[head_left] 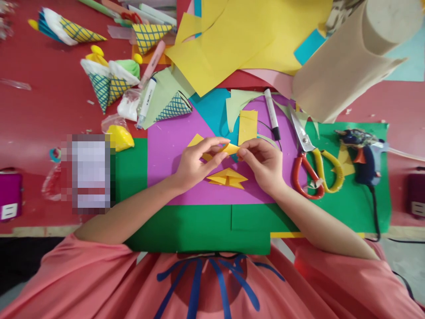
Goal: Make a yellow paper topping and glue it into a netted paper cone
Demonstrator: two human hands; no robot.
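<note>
Between my two hands is a small folded piece of yellow paper (231, 149). My left hand (199, 160) pinches its left end between thumb and fingers. The thumb and fingertips of my right hand (261, 160) close on its right end. Just below, a folded yellow paper shape (228, 178) lies on the purple sheet (172, 181). A flat yellow paper strip (248, 126) rests beyond my right hand, and another yellow piece (196, 141) is partly hidden behind my left hand.
Scissors (307, 155) with red and yellow handles and a glue gun (365, 155) lie to the right. A marker (272, 114) is behind my right hand. Decorated paper cones (96, 79) stand back left, near a bag of yellow material (120, 136). A beige roll (338, 66) occupies the back right.
</note>
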